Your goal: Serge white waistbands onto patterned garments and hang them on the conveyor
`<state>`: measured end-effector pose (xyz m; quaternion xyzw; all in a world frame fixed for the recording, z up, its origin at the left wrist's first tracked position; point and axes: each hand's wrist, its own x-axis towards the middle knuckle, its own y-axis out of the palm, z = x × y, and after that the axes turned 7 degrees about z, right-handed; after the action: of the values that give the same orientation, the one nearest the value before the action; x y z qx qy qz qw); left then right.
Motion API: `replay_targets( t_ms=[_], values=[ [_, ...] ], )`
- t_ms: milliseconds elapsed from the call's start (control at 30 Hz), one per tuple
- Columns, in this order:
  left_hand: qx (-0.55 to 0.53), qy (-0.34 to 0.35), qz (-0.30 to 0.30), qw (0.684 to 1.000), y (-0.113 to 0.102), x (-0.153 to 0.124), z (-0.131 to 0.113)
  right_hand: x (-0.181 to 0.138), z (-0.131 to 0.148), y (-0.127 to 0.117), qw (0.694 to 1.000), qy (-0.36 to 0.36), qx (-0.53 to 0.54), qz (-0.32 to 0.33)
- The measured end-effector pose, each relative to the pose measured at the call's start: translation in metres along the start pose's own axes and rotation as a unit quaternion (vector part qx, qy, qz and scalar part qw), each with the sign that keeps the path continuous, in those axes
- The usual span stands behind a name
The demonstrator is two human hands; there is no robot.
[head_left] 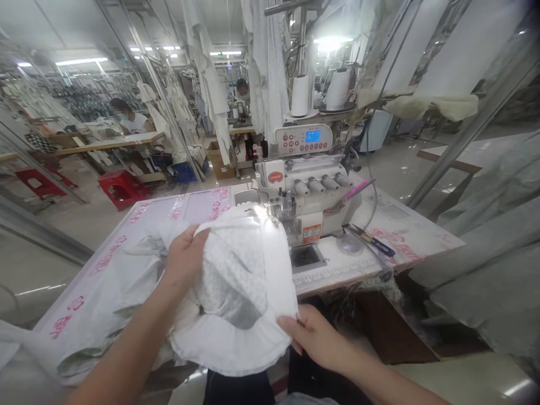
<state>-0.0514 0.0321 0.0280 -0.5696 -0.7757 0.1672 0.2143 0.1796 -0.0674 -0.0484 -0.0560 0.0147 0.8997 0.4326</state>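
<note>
A white garment (pixel 236 281) spreads over the near edge of the sewing table, its far edge under the needle area of a white overlock sewing machine (pixel 312 194). My left hand (pixel 183 256) is closed on the garment's upper left part, thumb on top. At the lower right, my right hand (pixel 310 332) pinches the white band along the garment's edge between thumb and fingers. More of the cloth, with green leaf-like patches, lies to the left beneath my left forearm. The machine's lamp glares on the cloth near the presser foot, so the needle is hard to make out.
Thread snips (pixel 375 242) lie on the table (pixel 426 233) right of the machine. White thread cones (pixel 300 95) stand behind it. White cloth hangs at the right and overhead. Red stools (pixel 120 188) and people at other machines are farther back on the left.
</note>
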Motion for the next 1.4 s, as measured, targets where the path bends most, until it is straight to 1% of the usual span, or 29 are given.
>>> replay_targets(
  t_ms=[67, 167, 233, 300, 367, 400, 433, 467, 500, 533, 600, 633, 667, 700, 767, 800, 867, 933, 1000, 1067, 1100, 1167, 1200, 1233, 1267, 1300, 1333, 1367, 1400],
  values=[
    [0.034, 0.035, -0.007, 0.999, 0.0, 0.012, -0.008, 0.008, 0.004, -0.009, 1.0, -0.005, -0.002, -0.003],
    [0.047, 0.092, -0.001, 0.995, 0.001, 0.035, -0.016, 0.022, 0.009, -0.022, 1.0, -0.02, -0.017, -0.013],
    [0.058, 0.114, -0.001, 0.992, 0.004, 0.052, -0.02, 0.033, 0.013, -0.031, 0.999, -0.028, -0.025, -0.018],
    [0.084, 0.123, -0.015, 0.989, 0.007, 0.063, -0.026, 0.045, 0.017, -0.04, 0.999, -0.032, -0.028, -0.025],
    [0.127, 0.16, -0.056, 0.977, 0.011, 0.059, -0.032, 0.056, 0.022, -0.049, 0.998, -0.035, -0.034, -0.039],
    [0.153, 0.192, -0.078, 0.966, 0.014, 0.05, -0.035, 0.06, 0.024, -0.053, 0.998, -0.037, -0.039, -0.045],
    [0.179, 0.224, -0.086, 0.954, 0.018, 0.036, -0.037, 0.063, 0.026, -0.056, 0.997, -0.037, -0.046, -0.05],
    [0.198, 0.246, -0.066, 0.947, 0.023, 0.02, -0.037, 0.066, 0.028, -0.059, 0.997, -0.036, -0.052, -0.051],
    [0.205, 0.25, -0.021, 0.946, 0.029, 0.002, -0.034, 0.067, 0.029, -0.061, 0.997, -0.034, -0.05, -0.048],
    [0.195, 0.23, 0.072, 0.951, 0.035, -0.015, -0.031, 0.069, 0.031, -0.062, 0.998, -0.032, -0.043, -0.044],
    [0.129, 0.138, 0.257, 0.948, 0.047, -0.043, -0.02, 0.071, 0.033, -0.064, 0.999, -0.032, -0.016, -0.041],
    [0.085, 0.089, 0.316, 0.941, 0.051, -0.052, -0.014, 0.073, 0.034, -0.065, 0.999, -0.031, -0.001, -0.04],
    [0.047, 0.051, 0.345, 0.936, 0.054, -0.059, -0.009, 0.075, 0.034, -0.066, 0.999, -0.03, 0.014, -0.041],
    [0.023, 0.032, 0.355, 0.934, 0.054, -0.065, -0.006, 0.076, 0.035, -0.067, 0.998, -0.028, 0.027, -0.043],
    [0.028, 0.045, 0.369, 0.928, 0.047, -0.079, -0.003, 0.076, 0.034, -0.066, 0.997, -0.023, 0.054, -0.045],
    [0.047, 0.065, 0.405, 0.911, 0.041, -0.088, -0.003, 0.073, 0.032, -0.063, 0.996, -0.02, 0.068, -0.045],
    [0.083, 0.081, 0.517, 0.848, 0.026, -0.114, -0.004, 0.059, 0.024, -0.05, 0.995, -0.01, 0.089, -0.034],
    [0.085, 0.065, 0.611, 0.784, 0.012, -0.141, -0.004, 0.034, 0.013, -0.028, 0.994, 0.011, 0.104, 0.02],
    [0.051, 0.057, 0.656, 0.75, 0.003, -0.16, -0.004, 0.006, 0.0, -0.002, 0.985, 0.025, 0.128, 0.116],
    [-0.014, 0.063, 0.689, 0.722, 0.0, -0.167, -0.003, -0.018, -0.01, 0.021, 0.97, 0.013, 0.161, 0.184],
    [-0.047, 0.06, 0.706, 0.704, 0.001, -0.165, -0.002, -0.027, -0.012, 0.029, 0.967, 0.002, 0.167, 0.193],
    [-0.09, 0.029, 0.734, 0.672, 0.008, -0.154, 0.002, -0.035, -0.013, 0.036, 0.974, -0.021, 0.149, 0.167],
    [-0.105, 0.007, 0.727, 0.679, 0.013, -0.145, 0.006, -0.037, -0.012, 0.036, 0.981, -0.03, 0.127, 0.145],
    [-0.121, -0.013, 0.696, 0.708, 0.019, -0.134, 0.01, -0.037, -0.011, 0.035, 0.986, -0.036, 0.102, 0.125],
    [-0.134, -0.025, 0.637, 0.759, 0.025, -0.122, 0.014, -0.036, -0.01, 0.033, 0.99, -0.04, 0.078, 0.112],
    [-0.136, -0.023, 0.546, 0.827, 0.032, -0.11, 0.018, -0.035, -0.009, 0.031, 0.992, -0.041, 0.061, 0.106],
    [-0.118, -0.004, 0.425, 0.898, 0.039, -0.097, 0.022, -0.034, -0.009, 0.029, 0.993, -0.038, 0.049, 0.103],
    [-0.074, 0.026, 0.295, 0.952, 0.045, -0.085, 0.024, -0.034, -0.008, 0.028, 0.993, -0.035, 0.041, 0.103],
    [-0.009, 0.056, 0.183, 0.981, 0.049, -0.074, 0.026, -0.033, -0.008, 0.027, 0.994, -0.033, 0.037, 0.102]
  ],
)
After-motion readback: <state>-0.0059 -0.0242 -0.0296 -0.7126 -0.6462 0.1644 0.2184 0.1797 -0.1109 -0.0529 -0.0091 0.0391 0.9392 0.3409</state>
